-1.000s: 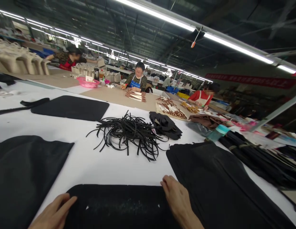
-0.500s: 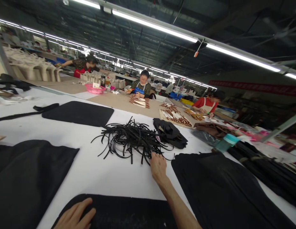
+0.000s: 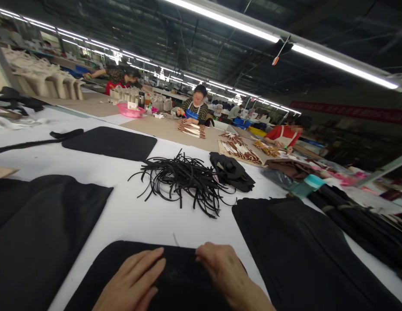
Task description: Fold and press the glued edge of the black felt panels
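Note:
My left hand (image 3: pixel 132 280) lies flat and open on a black rounded panel (image 3: pixel 100 270) at the near edge of the white table (image 3: pixel 136 220). Just to its right, my right hand (image 3: pixel 220 272) rests on the same panel near its far edge, fingers curled down and pressed together; what they hold, if anything, is hidden. A tangled pile of black strips (image 3: pixel 184 179) lies beyond the hands in the middle of the table. A thin pale thread (image 3: pixel 176 239) lies just past the panel's edge.
Large black fabric sheets lie at left (image 3: pixel 35 233) and right (image 3: pixel 301 246). Another black panel (image 3: pixel 110 142) and a folded black cloth (image 3: pixel 231 170) lie farther back, beside a teal-capped bottle (image 3: pixel 306 183). Three co-workers sit at the far tables, one in stripes (image 3: pixel 196 108).
My right hand has drawn back from the pile of strips to the near panel. My left hand has slid right, farther onto the panel.

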